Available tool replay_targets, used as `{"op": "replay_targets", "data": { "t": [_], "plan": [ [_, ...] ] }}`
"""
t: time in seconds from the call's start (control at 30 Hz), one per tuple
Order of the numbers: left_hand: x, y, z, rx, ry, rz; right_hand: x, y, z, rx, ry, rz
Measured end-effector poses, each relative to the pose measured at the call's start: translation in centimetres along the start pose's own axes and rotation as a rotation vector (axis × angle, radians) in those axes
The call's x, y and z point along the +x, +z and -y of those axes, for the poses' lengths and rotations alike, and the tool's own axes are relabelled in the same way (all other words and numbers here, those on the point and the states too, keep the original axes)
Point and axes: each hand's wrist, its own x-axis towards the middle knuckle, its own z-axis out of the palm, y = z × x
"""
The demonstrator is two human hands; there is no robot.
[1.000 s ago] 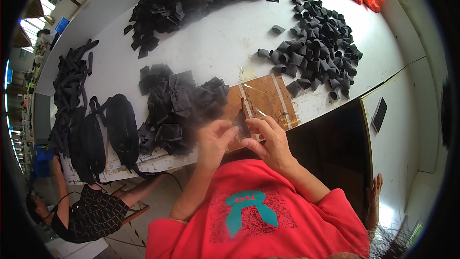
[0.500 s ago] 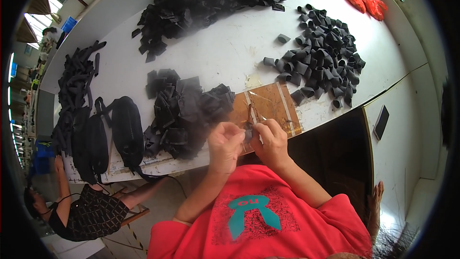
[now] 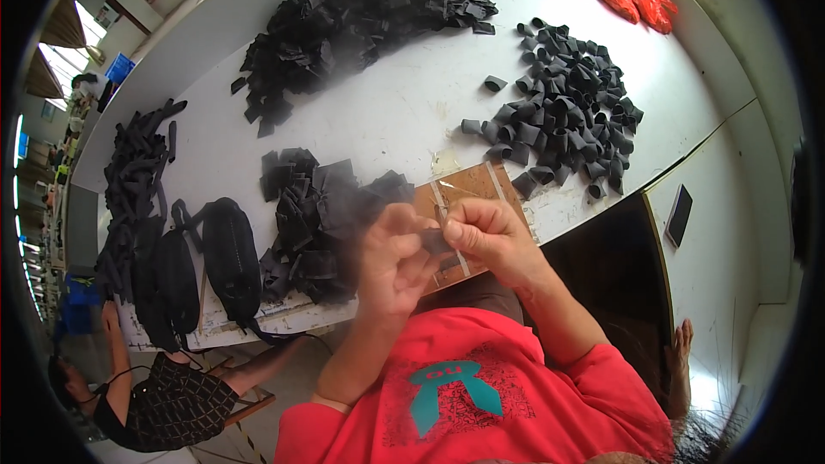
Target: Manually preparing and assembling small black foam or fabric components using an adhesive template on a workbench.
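Observation:
Both my hands meet in front of my chest over the table edge, around a small dark fabric piece (image 3: pixel 436 242). My right hand (image 3: pixel 491 241) pinches its right edge between thumb and fingers. My left hand (image 3: pixel 394 258) has its fingers curled against the other side. Under them lies a brown board (image 3: pixel 498 185) with pale strips. Just left of the board is a loose heap of flat black fabric pieces (image 3: pixel 314 206). Beyond the board to the right, many grey-black fabric loops (image 3: pixel 567 112) are spread out.
A larger black fabric pile (image 3: pixel 361 21) covers the far table. At left are dark fabric tubes (image 3: pixel 137 155) and black pouches (image 3: pixel 228 245). A phone (image 3: pixel 679 215) and red bags (image 3: pixel 632 0) lie right. A co-worker (image 3: pixel 142 395) sits lower left; another hand (image 3: pixel 680 348) shows lower right.
My hands have come nearer and risen slightly, and the fabric piece between them now shows more. The view has tilted a little, shifting the table downward.

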Motion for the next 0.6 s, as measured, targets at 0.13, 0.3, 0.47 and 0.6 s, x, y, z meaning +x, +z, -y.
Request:
{"op": "replay_targets", "data": {
  "t": [0.13,0.3,0.47,0.6],
  "plan": [
    [1.1,0.7,-1.5,-0.223,-0.168,0.106,3.6,-1.4,1.6,0.005,0.014,0.155],
    [0.8,-2.0,0.9,0.09,-0.05,-0.077,3.4,-2.5,-1.6,0.041,-0.02,0.22],
    [1.5,-0.4,0.5,1.045,0.58,-0.138,2.8,-1.9,-1.5,-0.667,-0.385,-0.289],
    [1.4,0.9,-1.1,1.29,0.553,0.154,1.3,-0.8,-0.9,-0.784,-0.653,-0.282]
  ]
}}
